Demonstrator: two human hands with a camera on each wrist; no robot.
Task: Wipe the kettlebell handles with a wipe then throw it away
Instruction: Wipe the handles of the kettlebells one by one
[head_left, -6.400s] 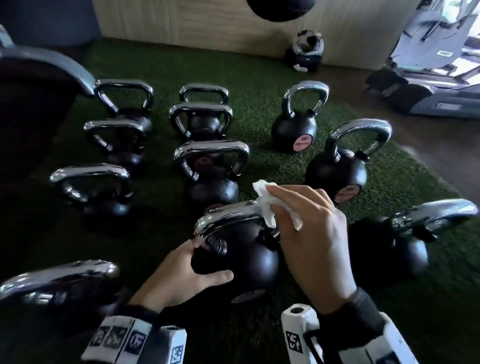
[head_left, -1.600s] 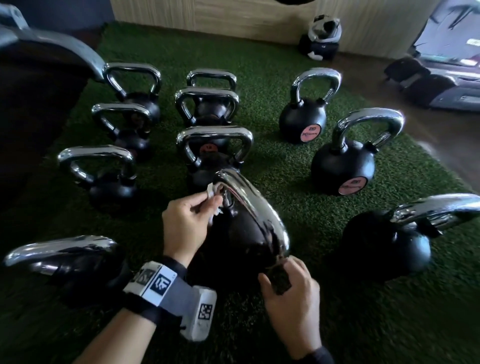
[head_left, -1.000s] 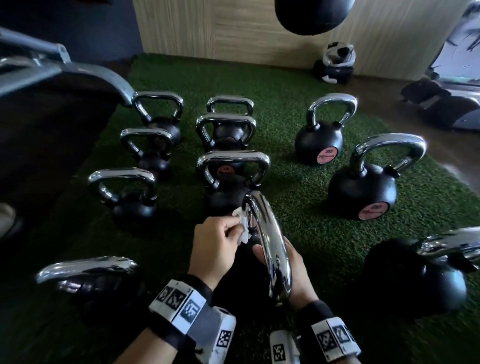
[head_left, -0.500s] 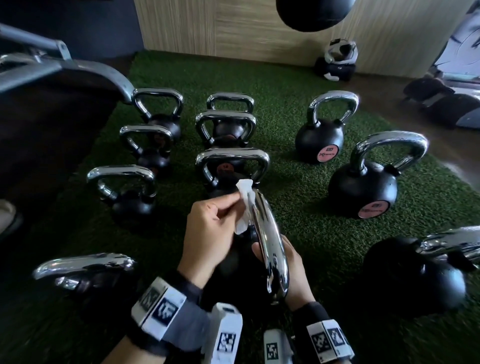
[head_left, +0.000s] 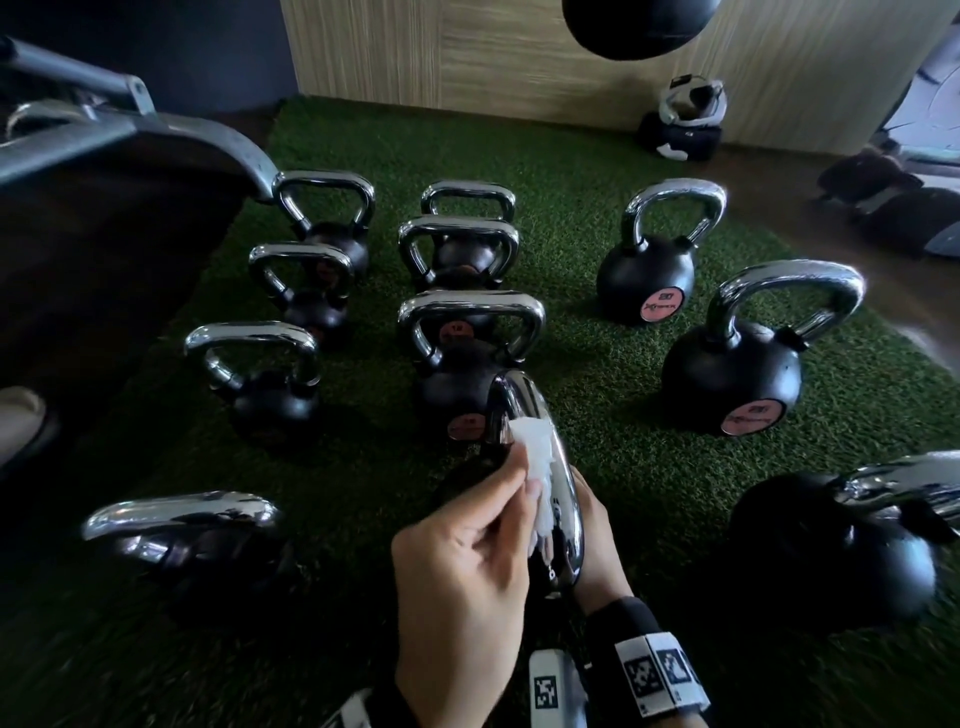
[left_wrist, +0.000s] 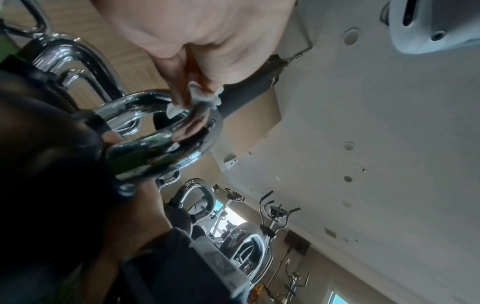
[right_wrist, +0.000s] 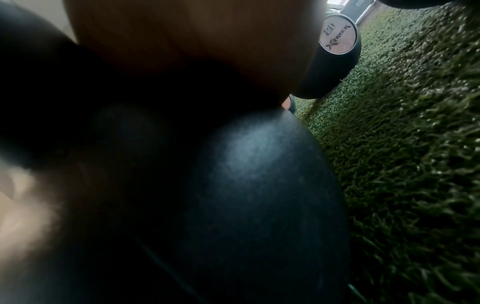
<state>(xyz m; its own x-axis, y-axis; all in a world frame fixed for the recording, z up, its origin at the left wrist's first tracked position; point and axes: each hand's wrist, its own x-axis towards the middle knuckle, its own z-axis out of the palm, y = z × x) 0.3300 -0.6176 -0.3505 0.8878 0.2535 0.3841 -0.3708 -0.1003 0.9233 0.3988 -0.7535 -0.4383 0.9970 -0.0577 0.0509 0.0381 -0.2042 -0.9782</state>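
The nearest kettlebell stands edge-on to me, its chrome handle (head_left: 524, 400) arching over a black ball. My left hand (head_left: 522, 486) pinches a crumpled white wipe (head_left: 537, 462) against the left side of the handle, about halfway down. In the left wrist view the wipe (left_wrist: 205, 98) sits on the chrome handle (left_wrist: 145, 102) under my left fingertips (left_wrist: 182, 92). My right hand (head_left: 592, 525) lies behind the handle and cups the ball, its fingers mostly hidden. The right wrist view shows only my palm (right_wrist: 182, 41) on the black ball (right_wrist: 259, 185).
Several other chrome-handled kettlebells stand on the green turf (head_left: 597, 415), one close at my left (head_left: 197, 540), one close at my right (head_left: 831, 545) and one directly behind (head_left: 467, 353). A dark machine frame (head_left: 104, 234) fills the left. A black ball (head_left: 639, 21) hangs overhead.
My left hand has slid the wipe down the handle toward me from its top bend. My right hand has stayed on the ball. Earlier the wipe was in my right hand.
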